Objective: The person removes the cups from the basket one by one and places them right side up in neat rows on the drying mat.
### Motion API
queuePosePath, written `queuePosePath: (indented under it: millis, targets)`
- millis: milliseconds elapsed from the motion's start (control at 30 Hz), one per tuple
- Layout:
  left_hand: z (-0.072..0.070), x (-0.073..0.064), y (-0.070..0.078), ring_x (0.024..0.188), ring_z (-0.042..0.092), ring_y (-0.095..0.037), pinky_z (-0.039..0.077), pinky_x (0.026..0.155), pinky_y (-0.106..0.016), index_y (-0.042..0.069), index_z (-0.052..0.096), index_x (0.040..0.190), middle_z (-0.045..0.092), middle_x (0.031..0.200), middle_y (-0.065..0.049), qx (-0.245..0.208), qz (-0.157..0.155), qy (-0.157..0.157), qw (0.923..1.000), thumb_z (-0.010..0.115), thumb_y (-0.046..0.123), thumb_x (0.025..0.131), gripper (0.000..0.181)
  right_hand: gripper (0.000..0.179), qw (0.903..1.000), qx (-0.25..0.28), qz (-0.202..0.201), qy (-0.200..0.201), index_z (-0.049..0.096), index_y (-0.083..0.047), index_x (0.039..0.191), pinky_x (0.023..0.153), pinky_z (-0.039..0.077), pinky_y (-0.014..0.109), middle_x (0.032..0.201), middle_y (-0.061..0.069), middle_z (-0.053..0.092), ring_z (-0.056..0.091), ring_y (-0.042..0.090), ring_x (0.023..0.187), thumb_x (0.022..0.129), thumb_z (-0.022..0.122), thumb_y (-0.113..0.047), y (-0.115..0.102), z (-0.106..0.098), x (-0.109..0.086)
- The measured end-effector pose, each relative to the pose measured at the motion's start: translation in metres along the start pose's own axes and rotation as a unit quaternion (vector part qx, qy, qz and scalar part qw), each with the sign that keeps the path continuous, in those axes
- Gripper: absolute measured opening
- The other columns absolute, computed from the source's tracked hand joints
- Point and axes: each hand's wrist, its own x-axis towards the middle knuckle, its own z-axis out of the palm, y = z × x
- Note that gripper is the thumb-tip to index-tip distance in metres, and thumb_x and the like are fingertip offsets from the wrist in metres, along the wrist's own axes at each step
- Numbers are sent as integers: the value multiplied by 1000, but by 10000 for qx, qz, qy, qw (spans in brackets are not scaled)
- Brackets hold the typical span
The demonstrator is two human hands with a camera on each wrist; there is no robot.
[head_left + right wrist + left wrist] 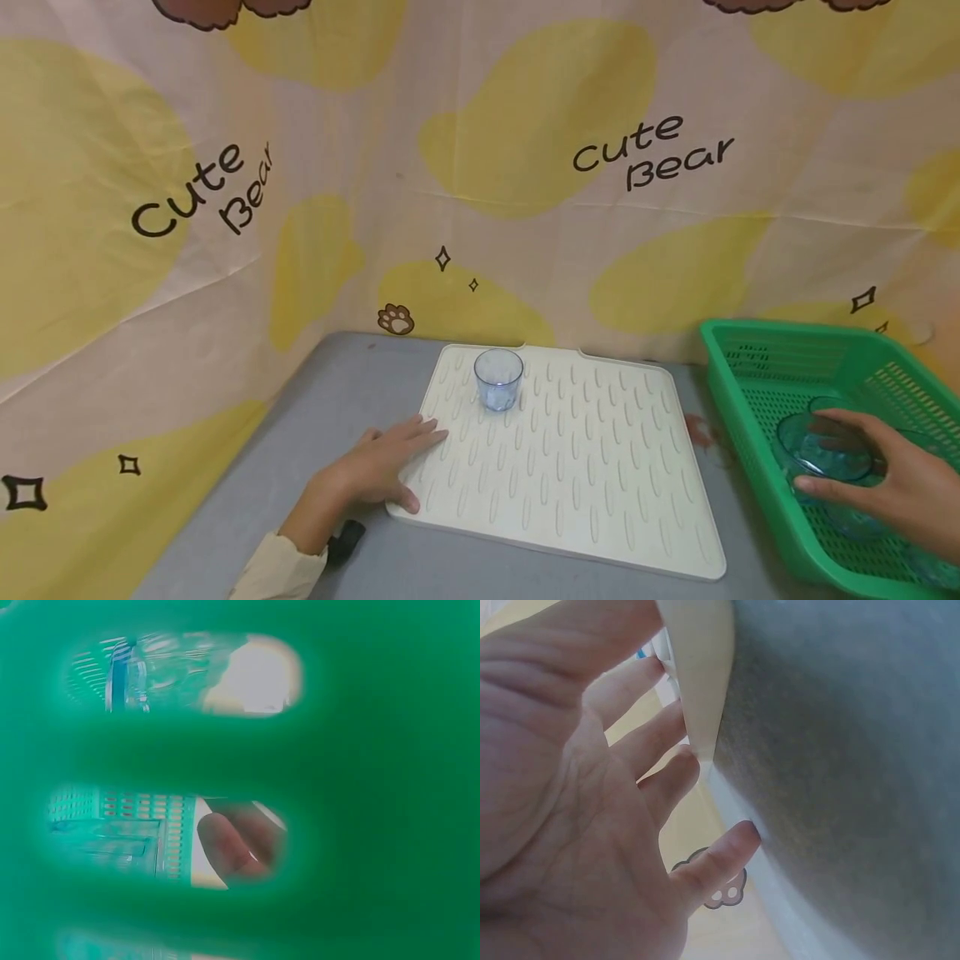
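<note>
A clear bluish drinking glass (498,383) stands upright on the white ribbed drying mat (585,500), near its back left. My left hand (382,462) lies at the mat's left edge, fingers spread, thumb at the front corner; in the left wrist view its fingertips touch the mat's rim (697,682). On the right, my right hand (892,471) reaches into a green plastic basket (738,450), its thumb and fingers around the rim of a glass (813,450). The basket's slotted wall (390,787) hides most of that hand in the right wrist view.
Several more glasses (855,521) sit in the basket, partly behind my right hand. A grey tabletop (375,375) carries the mat and basket. Behind and to the left hangs a printed cloth (525,208). A small dark object (345,542) is by my left wrist.
</note>
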Motion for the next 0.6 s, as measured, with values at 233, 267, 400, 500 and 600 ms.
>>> queuePosePath:
  millis: [233, 267, 400, 500, 600]
  targets:
    - [-1, -1, 0, 154, 23, -26, 19, 116, -64, 29, 41, 152, 31, 164, 3, 46, -1, -11, 10000, 88, 33, 65, 98, 100, 9997, 165, 53, 195, 14, 10, 152, 85, 43, 58, 138, 43, 35, 41, 55, 114, 89, 73, -38, -1, 3, -2]
    - [0, -1, 0, 154, 23, -26, 19, 116, -64, 29, 41, 152, 30, 164, 4, 64, 1, -8, 10000, 88, 34, 66, 99, 99, 9994, 194, 54, 283, 15, 9, 153, 86, 45, 53, 138, 42, 36, 40, 54, 113, 88, 74, -38, -1, 4, -2]
    - [0, 0, -1, 154, 23, -25, 20, 116, -63, 29, 41, 152, 30, 164, 4, 83, 4, 23, 10000, 88, 33, 65, 99, 97, 9972, 304, 9, 685, 20, 5, 153, 73, 44, 25, 137, 39, 40, 47, 26, 106, 86, 77, -35, 1, 5, -2]
    - [0, -1, 0, 154, 23, -25, 19, 116, -64, 30, 41, 152, 30, 164, 4, 46, -11, 23, 10000, 88, 33, 65, 99, 96, 9964, 349, -51, 775, 21, 3, 154, 63, 37, 18, 137, 37, 41, 43, 5, 93, 86, 78, -34, 1, 5, -3]
    - [0, -1, 0, 154, 22, -25, 19, 116, -65, 30, 41, 152, 30, 164, 4, 30, -22, 0, 10000, 88, 33, 65, 99, 98, 9962, 336, -28, 803, 19, 3, 155, 77, 45, 33, 137, 38, 39, 46, 16, 102, 85, 78, -33, -3, 5, -4]
